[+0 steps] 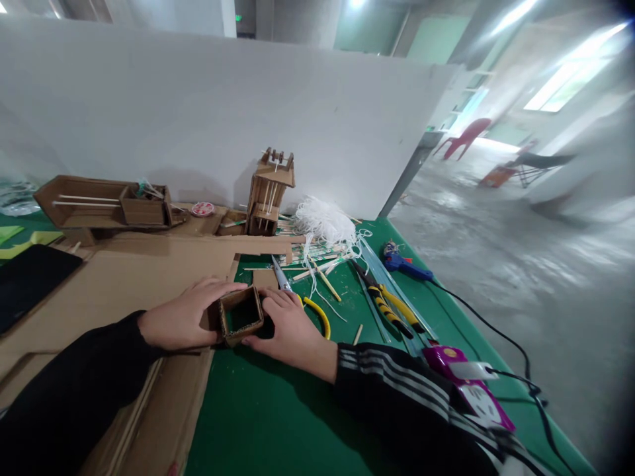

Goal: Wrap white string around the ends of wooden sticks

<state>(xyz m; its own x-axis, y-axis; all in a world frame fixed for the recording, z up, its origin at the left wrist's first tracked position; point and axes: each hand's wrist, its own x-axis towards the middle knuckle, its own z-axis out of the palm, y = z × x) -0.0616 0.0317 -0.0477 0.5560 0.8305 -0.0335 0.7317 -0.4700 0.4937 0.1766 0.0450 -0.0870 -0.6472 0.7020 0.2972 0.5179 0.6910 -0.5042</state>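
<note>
A small open-topped square cardboard box [241, 315] stands on the green mat [278, 416] in front of me. My left hand [183, 320] presses against its left wall, fingers curled around the far corner. On the right wall rests my right hand [290, 330], fingers wrapped against it. Both hands grip the box between them. Yellow-handled scissors [302, 297] lie just behind my right hand.
Large cardboard sheets [124, 277] cover the left. A cardboard boat model [106, 205] and a small tower model [268, 192] stand at the back by a white wall. White string [325, 221], sticks, yellow-black pliers [387, 304], a blue glue gun [404, 262] and a purple power strip [471, 383] lie to the right.
</note>
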